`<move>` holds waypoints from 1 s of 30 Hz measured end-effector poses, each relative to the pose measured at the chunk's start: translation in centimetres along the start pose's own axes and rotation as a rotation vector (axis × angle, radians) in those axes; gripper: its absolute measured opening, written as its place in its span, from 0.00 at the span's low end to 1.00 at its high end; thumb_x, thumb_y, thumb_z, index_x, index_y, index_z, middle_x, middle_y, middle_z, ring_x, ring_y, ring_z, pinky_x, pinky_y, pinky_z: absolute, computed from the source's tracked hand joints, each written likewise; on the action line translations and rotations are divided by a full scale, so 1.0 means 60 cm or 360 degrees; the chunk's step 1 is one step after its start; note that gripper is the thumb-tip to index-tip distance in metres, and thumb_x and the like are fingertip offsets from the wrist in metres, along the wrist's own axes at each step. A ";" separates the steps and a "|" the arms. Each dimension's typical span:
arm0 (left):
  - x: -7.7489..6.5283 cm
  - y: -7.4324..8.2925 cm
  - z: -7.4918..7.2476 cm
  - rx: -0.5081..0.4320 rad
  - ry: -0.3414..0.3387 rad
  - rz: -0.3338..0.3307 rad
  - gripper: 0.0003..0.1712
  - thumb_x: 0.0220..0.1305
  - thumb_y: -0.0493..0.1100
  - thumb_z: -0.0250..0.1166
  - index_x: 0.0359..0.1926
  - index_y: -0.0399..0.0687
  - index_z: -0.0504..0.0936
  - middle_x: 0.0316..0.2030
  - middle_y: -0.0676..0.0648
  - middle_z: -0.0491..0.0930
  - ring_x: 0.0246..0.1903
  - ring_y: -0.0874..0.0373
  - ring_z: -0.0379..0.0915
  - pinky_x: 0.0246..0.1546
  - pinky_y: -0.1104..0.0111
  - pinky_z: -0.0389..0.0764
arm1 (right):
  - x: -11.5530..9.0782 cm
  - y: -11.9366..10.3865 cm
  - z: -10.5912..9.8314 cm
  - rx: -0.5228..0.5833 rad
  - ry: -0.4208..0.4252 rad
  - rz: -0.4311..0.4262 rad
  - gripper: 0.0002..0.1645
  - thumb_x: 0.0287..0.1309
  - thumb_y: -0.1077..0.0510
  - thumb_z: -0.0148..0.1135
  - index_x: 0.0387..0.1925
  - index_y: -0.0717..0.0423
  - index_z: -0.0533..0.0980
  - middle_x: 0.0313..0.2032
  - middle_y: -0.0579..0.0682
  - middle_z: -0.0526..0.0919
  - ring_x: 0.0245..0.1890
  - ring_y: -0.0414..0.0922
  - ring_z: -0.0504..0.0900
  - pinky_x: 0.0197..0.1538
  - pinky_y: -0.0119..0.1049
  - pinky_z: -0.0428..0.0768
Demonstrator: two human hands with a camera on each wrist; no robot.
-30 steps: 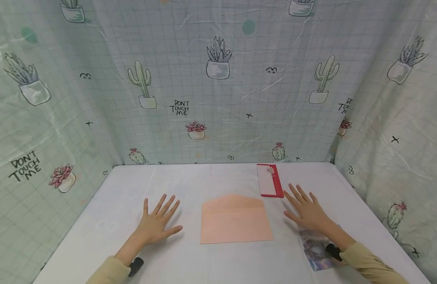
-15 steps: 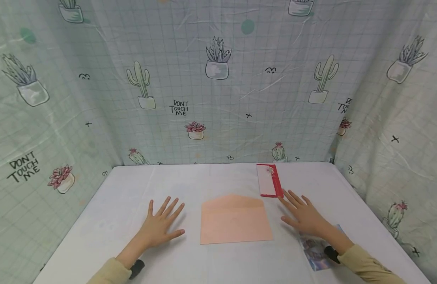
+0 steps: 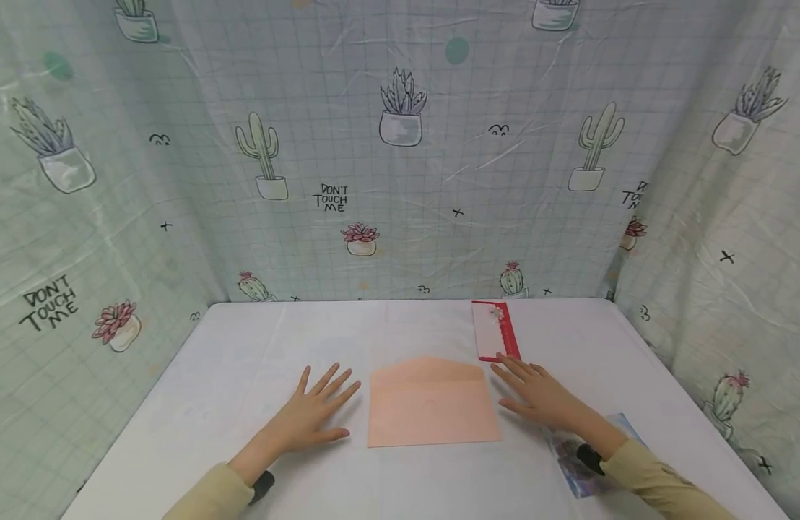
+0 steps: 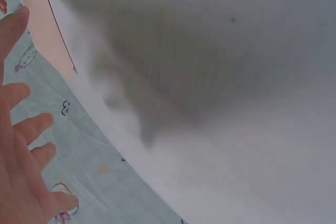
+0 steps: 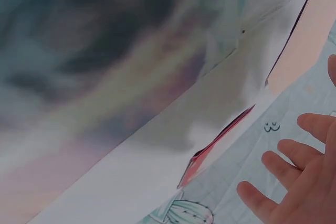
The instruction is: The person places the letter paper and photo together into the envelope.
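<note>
A peach envelope (image 3: 432, 415) lies flat in the middle of the white table, its pointed flap spread toward the back. Left of it, my left hand (image 3: 309, 419) is held over the table with fingers spread, holding nothing. My right hand (image 3: 543, 397) is spread beside the envelope's right edge, its fingertips overlapping the near edge of a red and white card (image 3: 494, 332) in the head view. Under my right wrist lies a glossy, colourful printed sheet (image 3: 572, 473), partly hidden by the forearm; it fills much of the right wrist view.
The white table (image 3: 296, 332) ends at a hanging cloth (image 3: 439, 217) printed with cacti, which also runs along both sides. A black strap device (image 3: 590, 459) sits on my right wrist, another dark one (image 3: 262, 487) on my left.
Both hands have moved inward toward the envelope, the left one rightward and the right one leftward and slightly nearer to me. The envelope, card and printed sheet stay where they were.
</note>
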State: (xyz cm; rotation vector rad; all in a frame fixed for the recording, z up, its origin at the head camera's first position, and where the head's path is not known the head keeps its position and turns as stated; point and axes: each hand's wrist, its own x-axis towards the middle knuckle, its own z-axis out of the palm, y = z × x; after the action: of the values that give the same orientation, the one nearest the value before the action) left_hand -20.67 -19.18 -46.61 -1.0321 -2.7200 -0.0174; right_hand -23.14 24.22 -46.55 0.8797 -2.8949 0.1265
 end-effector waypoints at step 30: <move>0.061 0.018 0.025 0.0185 -0.0068 0.0366 0.39 0.56 0.68 0.49 0.63 0.52 0.62 0.63 0.44 0.63 0.63 0.44 0.57 0.56 0.40 0.56 | 0.052 -0.034 0.015 -0.0107 -0.0181 -0.0296 0.41 0.54 0.37 0.52 0.64 0.51 0.58 0.65 0.52 0.60 0.65 0.53 0.59 0.60 0.57 0.61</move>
State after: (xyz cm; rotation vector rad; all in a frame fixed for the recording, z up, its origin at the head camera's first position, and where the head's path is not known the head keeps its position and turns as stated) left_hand -22.95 -15.86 -47.36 -1.3156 -2.5860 0.2009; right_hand -24.61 20.70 -46.96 1.1735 -2.8803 -0.0385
